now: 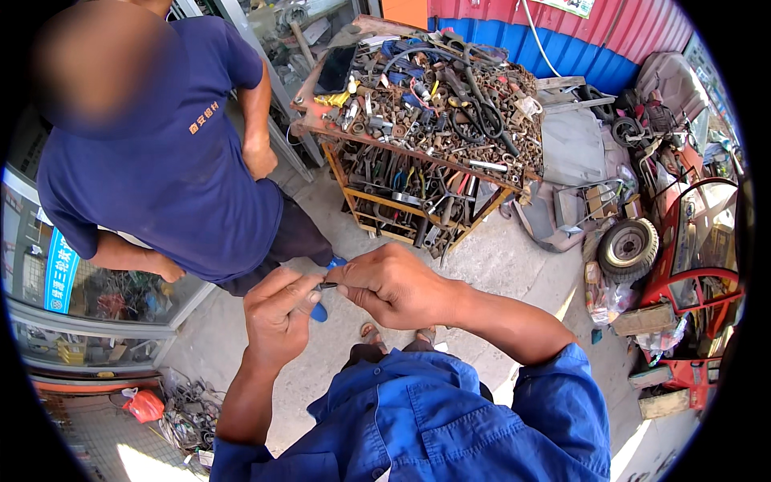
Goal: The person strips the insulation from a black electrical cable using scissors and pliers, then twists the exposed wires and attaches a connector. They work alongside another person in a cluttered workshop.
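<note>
Both of my hands meet in front of my chest, fingertips close together. My left hand (279,315) is closed in a pinch, thumb against the fingers. My right hand (400,287) pinches from the other side, its thumb and forefinger on a small dark piece (328,285) that shows between the two hands. The piece is too small and too covered by fingers to name, and I cannot tell how far it reaches into the left hand's fingers.
At left, close by, stands a person in a dark blue shirt (181,153). Ahead, a metal workbench (418,153) carries heaped bolts, parts and tools, with pliers on its lower shelf. A wheel (628,249), a red vehicle door (703,241) and scrap crowd the right. A red bag (144,406) lies lower left.
</note>
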The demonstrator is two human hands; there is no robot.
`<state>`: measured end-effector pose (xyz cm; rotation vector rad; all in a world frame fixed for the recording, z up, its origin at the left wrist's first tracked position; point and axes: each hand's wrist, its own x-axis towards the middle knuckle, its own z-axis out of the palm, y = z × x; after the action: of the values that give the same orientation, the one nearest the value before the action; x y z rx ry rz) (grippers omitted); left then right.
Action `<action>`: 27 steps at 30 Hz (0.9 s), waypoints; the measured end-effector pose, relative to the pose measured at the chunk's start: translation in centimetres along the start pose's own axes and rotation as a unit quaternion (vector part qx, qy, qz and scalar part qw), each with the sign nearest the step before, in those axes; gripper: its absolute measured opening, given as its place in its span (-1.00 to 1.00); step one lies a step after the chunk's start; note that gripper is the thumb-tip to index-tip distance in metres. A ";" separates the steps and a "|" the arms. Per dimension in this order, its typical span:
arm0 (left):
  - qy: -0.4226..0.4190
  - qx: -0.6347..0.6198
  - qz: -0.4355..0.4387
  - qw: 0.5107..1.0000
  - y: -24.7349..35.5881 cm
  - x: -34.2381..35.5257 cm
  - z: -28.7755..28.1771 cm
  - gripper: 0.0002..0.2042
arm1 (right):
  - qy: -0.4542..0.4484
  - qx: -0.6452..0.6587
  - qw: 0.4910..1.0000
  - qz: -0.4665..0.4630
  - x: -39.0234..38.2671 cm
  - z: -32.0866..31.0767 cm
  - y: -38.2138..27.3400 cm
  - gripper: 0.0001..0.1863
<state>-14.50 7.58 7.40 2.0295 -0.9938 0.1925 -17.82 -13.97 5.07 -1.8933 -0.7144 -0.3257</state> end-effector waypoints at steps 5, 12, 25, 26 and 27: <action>-0.007 -0.035 -0.009 0.999 -0.3 0.0 0.0 -0.85 | -0.004 0.119 0.992 0.032 0.3 -0.2 0.5 -0.84; 0.017 0.036 -0.014 0.999 0.5 2.1 0.4 -0.86 | 0.020 -0.064 0.998 -0.010 1.3 -1.0 0.4 -0.84; -0.005 -0.135 -0.163 0.977 -2.3 6.2 -2.9 -0.73 | 0.032 -0.048 0.998 0.028 4.9 -4.2 2.4 -0.78; -0.016 -0.145 -0.157 0.977 -2.8 6.5 -3.2 -0.72 | 0.044 -0.052 0.998 0.010 5.1 -4.1 2.9 -0.79; -0.026 -0.155 -0.152 0.976 -3.1 6.7 -3.2 -0.71 | 0.056 -0.057 0.997 -0.008 5.3 -4.1 3.5 -0.79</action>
<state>-7.10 7.11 10.57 1.8733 -0.6827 -0.1706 -11.11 -16.90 7.06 -1.9608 -0.6465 -0.4878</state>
